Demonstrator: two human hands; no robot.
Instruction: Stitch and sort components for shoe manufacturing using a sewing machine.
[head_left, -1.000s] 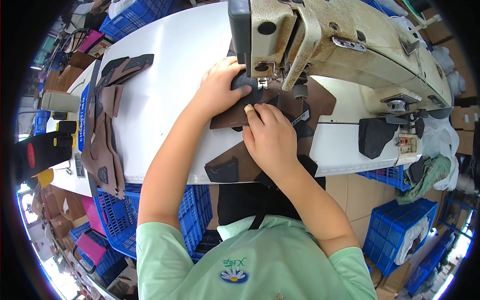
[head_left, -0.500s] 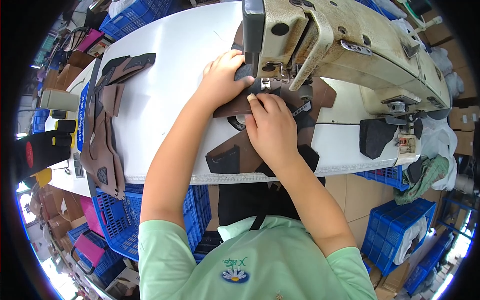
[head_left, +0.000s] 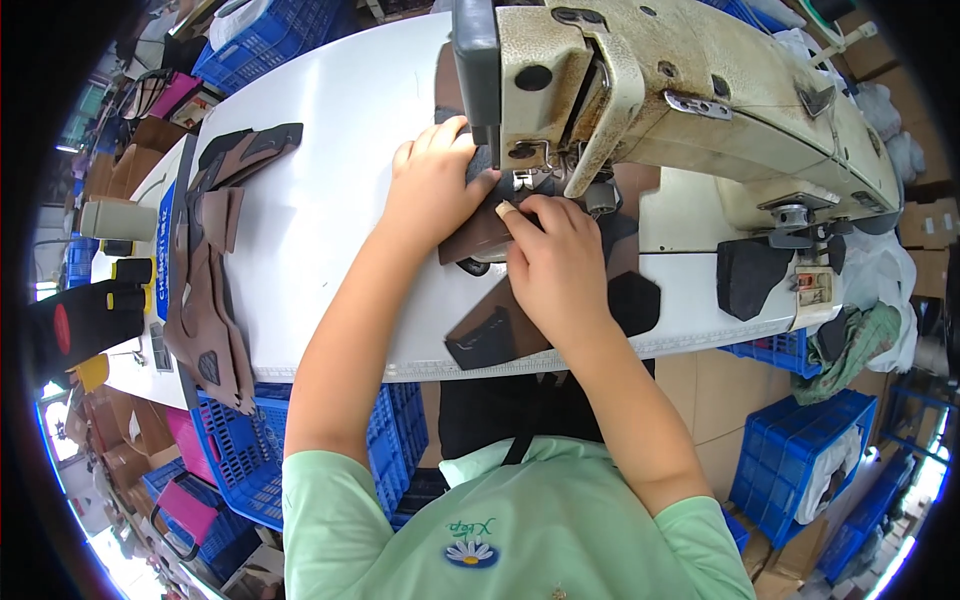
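Observation:
A brown sewn piece with black patches (head_left: 497, 325), leather-like in look, lies under the head of a sewing machine (head_left: 640, 90). My left hand (head_left: 428, 190) rests flat on it left of the presser foot (head_left: 523, 180), fingers spread, thumb pointing toward the foot. Just in front of the foot, my right hand (head_left: 560, 265) has its fingers bent over the piece near a raised edge. Its thumb is partly hidden, and one fingertip wears a pale cover. The needle's tip cannot be made out.
More brown and black pieces (head_left: 210, 290) lie stacked at the table's left. A black pad (head_left: 750, 278) sits at the right, by a green cloth (head_left: 862, 350). Blue crates (head_left: 800, 455) stand below the table, whose front edge carries a ruler strip (head_left: 420, 370).
The near flap of the brown piece has swung to the right, turning the piece under the foot. Both hands stay on it. The whole view has shifted slightly.

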